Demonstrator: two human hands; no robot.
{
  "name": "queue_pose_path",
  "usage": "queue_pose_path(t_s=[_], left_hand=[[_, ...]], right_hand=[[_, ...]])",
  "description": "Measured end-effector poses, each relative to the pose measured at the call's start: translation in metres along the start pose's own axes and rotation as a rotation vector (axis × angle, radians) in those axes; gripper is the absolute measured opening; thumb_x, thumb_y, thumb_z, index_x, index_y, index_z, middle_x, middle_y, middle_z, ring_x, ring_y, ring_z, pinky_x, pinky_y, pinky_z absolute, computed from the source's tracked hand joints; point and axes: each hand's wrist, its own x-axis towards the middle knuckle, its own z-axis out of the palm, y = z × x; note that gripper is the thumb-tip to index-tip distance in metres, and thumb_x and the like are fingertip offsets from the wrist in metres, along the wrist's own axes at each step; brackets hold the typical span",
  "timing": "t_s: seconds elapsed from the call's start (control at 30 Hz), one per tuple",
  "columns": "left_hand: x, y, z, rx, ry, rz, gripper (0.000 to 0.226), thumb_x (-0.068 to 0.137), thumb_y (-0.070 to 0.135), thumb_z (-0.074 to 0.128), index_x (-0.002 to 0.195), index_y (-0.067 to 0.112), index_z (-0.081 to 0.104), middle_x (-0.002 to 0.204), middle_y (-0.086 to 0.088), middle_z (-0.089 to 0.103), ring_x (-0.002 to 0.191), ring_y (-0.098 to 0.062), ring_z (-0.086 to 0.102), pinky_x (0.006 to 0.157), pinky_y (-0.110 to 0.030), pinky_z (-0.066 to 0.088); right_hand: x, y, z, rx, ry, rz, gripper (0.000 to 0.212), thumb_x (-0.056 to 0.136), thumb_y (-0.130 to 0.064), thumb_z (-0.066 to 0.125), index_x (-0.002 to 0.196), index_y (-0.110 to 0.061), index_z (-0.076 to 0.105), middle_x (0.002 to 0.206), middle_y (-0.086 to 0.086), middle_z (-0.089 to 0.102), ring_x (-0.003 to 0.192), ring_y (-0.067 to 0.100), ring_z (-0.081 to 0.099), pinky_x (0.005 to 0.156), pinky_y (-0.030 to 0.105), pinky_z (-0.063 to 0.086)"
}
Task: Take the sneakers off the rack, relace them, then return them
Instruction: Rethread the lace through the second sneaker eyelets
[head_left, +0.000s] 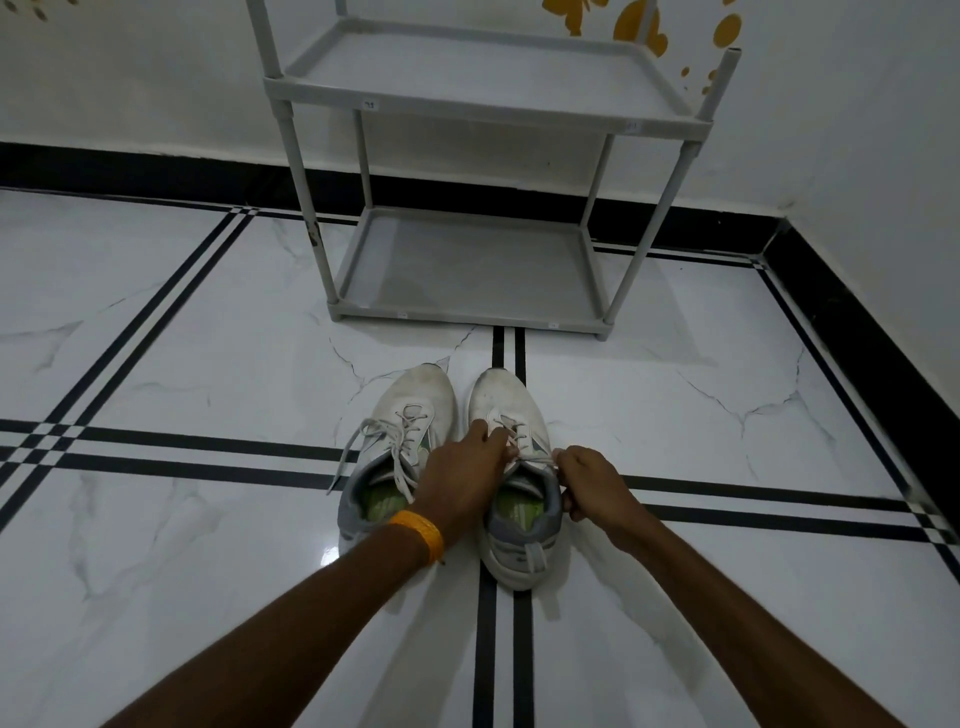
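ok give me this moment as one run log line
stage: relacing | left hand: pinching lace on right sneaker | right hand: pulling lace end | left sneaker: laces loose, on floor | rack: no shoes

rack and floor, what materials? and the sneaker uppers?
Grey two-shelf rack: looks like matte moulded plastic, with tube legs plugged into corner sockets. White black-striped floor: glossy marble-look tile, grey veining and a glare spot; real stone or ceramic unclear. White sneakers: likely fabric or mesh uppers, scuffed toes.
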Motion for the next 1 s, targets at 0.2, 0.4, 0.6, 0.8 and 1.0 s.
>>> queue_pose_path(t_s=[0.2, 0.4, 0.6, 0.8, 1.0], left_hand=[[-0.001, 0.009, 0.002, -0.190, 0.096, -0.269, 0.048, 0.102, 0.042, 0.029, 0.085, 0.011, 0.062, 0.082, -0.010, 0.063, 0.076, -0.027, 0.062, 0.066, -0.036, 0.048], [0.005, 0.015, 0.003, -0.515, 0.132, -0.489, 0.047, 0.089, 0.039, 0.055, 0.051, 0.011, 0.055, 0.049, -0.001, 0.051, 0.049, -0.017, 0.049, 0.049, -0.026, 0.031], [0.008, 0.018, 0.013, -0.915, 0.186, -0.702, 0.036, 0.083, 0.019, 0.065, 0.051, 0.006, 0.054, 0.049, -0.007, 0.047, 0.051, -0.022, 0.045, 0.054, -0.030, 0.037], [0.009, 0.018, 0.031, -1.186, 0.278, -0.875, 0.023, 0.070, 0.016, 0.061, 0.060, -0.004, 0.059, 0.057, -0.013, 0.047, 0.055, -0.019, 0.046, 0.053, -0.032, 0.040], [0.005, 0.018, 0.028, -1.106, 0.263, -0.761, 0.029, 0.077, 0.015, 0.061, 0.054, -0.001, 0.054, 0.053, -0.011, 0.045, 0.052, -0.018, 0.042, 0.052, -0.030, 0.037]], right_hand=[[-0.002, -0.002, 0.006, 0.383, 0.110, 0.097, 0.026, 0.100, -0.024, 0.049, 0.079, -0.010, 0.045, 0.064, 0.005, 0.052, 0.044, 0.010, 0.041, 0.042, 0.022, 0.034], [-0.001, -0.013, 0.017, 0.669, 0.177, 0.364, 0.030, 0.087, -0.010, 0.046, 0.057, -0.013, 0.040, 0.040, -0.001, 0.036, 0.028, 0.008, 0.026, 0.030, 0.014, 0.021], [0.005, -0.012, 0.034, 0.590, 0.347, 0.231, 0.036, 0.081, -0.001, 0.064, 0.057, -0.013, 0.041, 0.056, 0.008, 0.037, 0.042, 0.014, 0.035, 0.037, 0.020, 0.028], [0.006, -0.011, 0.040, 0.837, 0.357, 0.261, 0.046, 0.085, 0.008, 0.052, 0.058, -0.019, 0.025, 0.043, 0.001, 0.026, 0.027, 0.007, 0.020, 0.033, 0.012, 0.015], [0.003, -0.002, 0.038, 0.854, 0.317, 0.198, 0.046, 0.085, 0.005, 0.054, 0.058, -0.020, 0.025, 0.044, -0.001, 0.028, 0.032, 0.007, 0.023, 0.033, 0.015, 0.018]])
